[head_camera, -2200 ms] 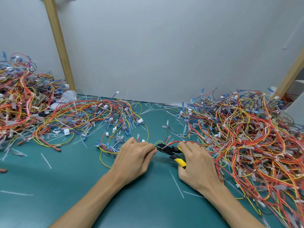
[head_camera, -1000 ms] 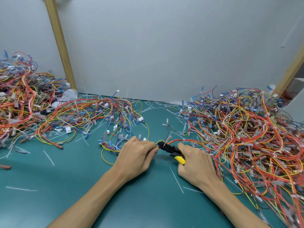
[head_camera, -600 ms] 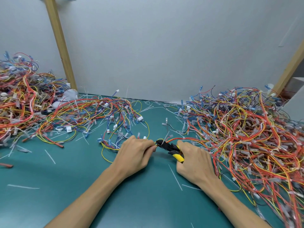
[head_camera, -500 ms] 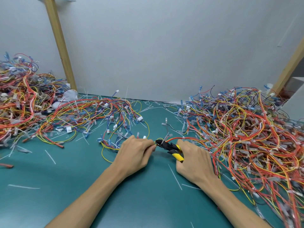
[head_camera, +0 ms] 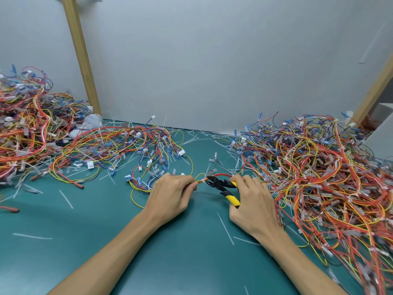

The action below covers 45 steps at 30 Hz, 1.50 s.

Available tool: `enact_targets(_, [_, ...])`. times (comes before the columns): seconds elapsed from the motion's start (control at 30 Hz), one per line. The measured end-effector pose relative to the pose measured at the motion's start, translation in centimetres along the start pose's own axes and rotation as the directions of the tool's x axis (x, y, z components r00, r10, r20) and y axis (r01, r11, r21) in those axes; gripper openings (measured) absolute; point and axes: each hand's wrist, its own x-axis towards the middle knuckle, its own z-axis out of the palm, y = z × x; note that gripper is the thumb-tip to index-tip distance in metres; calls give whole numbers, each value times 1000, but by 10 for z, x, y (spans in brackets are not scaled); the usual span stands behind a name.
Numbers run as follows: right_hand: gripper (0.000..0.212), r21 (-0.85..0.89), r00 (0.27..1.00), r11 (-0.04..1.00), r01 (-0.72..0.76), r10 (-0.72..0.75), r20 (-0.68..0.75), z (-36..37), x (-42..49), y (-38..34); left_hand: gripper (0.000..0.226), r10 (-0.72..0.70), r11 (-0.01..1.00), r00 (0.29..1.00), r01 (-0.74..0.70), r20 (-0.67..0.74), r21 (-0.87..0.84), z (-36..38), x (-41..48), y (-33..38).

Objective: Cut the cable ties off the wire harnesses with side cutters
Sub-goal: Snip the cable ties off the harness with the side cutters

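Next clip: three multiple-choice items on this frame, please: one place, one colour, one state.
1. Where is the tip of the side cutters?
A. Buried in the right heap.
B. Flat on the table.
C. At the white cable tie beside the left hand.

2. The cutter handles are:
A. Red.
B. Yellow and black.
C. Blue.

3. The right hand is:
A. Gripping the cutter handles.
B. Lying flat, empty.
C. Reaching into the left heap.

Answers:
1 C: the black tip sits at the tie on the wires that the left hand pinches.
2 B: a yellow grip with black shows.
3 A: its fingers curl round the handles.
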Motion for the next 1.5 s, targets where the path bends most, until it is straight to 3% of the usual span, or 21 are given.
enact_targets(0.73, [43,-36,996,998,60,-62,-66,0,1,0,22,93,990,995,-95,26,102,1,0,0])
enact_targets(1.0, [42,-41,977,992,123,-128,-168,0,2,3,25,72,994,997,-75,34,86,0,-1,1])
enact_targets(1.17, [59,68,972,990,120,-103,-209,1,3,8,34,25,997,999,-28,31,72,-1,-1,0])
enact_targets(1.3, [41,55,979,995,85,-73,-189,2,3,9,35,31,998,999,-32,25,62,-2,-2,0])
enact_targets(1.5, [37,-15,983,997,73,-75,-166,0,2,7,27,84,992,996,-84,10,89,-3,-3,1])
